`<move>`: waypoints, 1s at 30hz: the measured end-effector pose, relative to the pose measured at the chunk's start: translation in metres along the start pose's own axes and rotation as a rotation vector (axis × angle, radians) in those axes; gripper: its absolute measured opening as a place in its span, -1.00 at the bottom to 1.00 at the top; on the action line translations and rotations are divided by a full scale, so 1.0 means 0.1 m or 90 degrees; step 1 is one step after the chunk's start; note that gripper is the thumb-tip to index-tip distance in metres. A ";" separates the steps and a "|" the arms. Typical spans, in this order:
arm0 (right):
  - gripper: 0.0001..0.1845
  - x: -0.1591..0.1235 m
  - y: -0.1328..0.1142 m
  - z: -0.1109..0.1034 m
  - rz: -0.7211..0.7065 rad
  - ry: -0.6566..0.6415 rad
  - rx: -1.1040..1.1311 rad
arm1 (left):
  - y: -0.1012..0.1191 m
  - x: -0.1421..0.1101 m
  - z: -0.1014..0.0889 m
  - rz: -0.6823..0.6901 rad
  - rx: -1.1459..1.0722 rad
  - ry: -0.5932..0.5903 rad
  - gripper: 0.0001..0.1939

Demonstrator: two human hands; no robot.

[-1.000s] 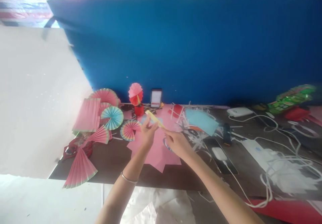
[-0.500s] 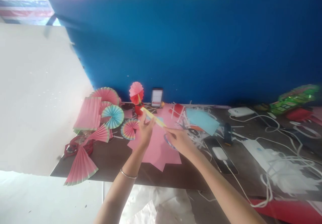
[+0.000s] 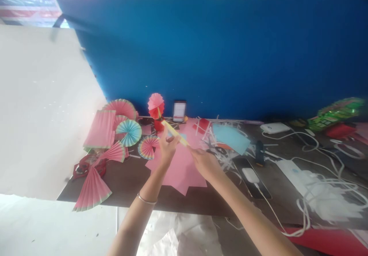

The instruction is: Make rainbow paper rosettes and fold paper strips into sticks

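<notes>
A narrow folded strip of yellow paper (image 3: 175, 133) slants between my hands above the table. My left hand (image 3: 167, 145) pinches it near its upper left part, thumb across it. At the lower right end, the fingers of my right hand (image 3: 205, 162) close on the strip. Beneath lie sheets of pink paper (image 3: 184, 173), fanned at angles, with a small light blue piece (image 3: 183, 136) on top. Just left of my left hand is a rainbow-edged pleated paper fan (image 3: 148, 147). A pink and red pleated paper flower (image 3: 156, 106) stands behind the strip.
Pink pleated fans (image 3: 93, 190) and a blue rosette (image 3: 128, 132) lie at the left. Light blue paper (image 3: 231, 138), white paper scraps (image 3: 227, 160) and scissors (image 3: 211, 145) are on the right. Further right are a phone (image 3: 253, 178), white cables (image 3: 304, 210) and a blue partition (image 3: 218, 48) behind.
My right hand has shifted slightly down and its fingers have turned along the strip's lower end. My left hand stays nearly in place with the yellow paper.
</notes>
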State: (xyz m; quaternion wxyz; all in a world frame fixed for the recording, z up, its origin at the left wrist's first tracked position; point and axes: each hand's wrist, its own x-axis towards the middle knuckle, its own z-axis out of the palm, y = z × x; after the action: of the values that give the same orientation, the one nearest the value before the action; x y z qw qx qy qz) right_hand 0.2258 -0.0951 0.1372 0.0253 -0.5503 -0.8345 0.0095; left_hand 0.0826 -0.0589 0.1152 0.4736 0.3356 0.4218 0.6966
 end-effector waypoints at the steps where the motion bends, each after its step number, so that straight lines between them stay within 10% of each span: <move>1: -0.43 0.00 0.00 0.01 -0.003 -0.003 -0.013 | 0.00 0.00 0.00 0.004 0.003 -0.005 -0.15; 19: -0.60 0.01 0.05 -0.10 -0.007 0.088 0.234 | 0.05 -0.04 -0.06 -0.032 -0.083 -0.148 0.05; 30: -0.57 0.02 0.07 -0.07 -0.004 0.099 0.110 | -0.01 0.03 -0.09 -0.014 -0.032 -0.209 0.07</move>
State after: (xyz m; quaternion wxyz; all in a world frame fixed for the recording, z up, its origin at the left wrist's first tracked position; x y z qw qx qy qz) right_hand 0.2323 -0.0907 0.1440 0.1377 -0.5423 -0.8279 0.0387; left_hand 0.0738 -0.0583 0.1110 0.5520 0.4285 0.3244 0.6376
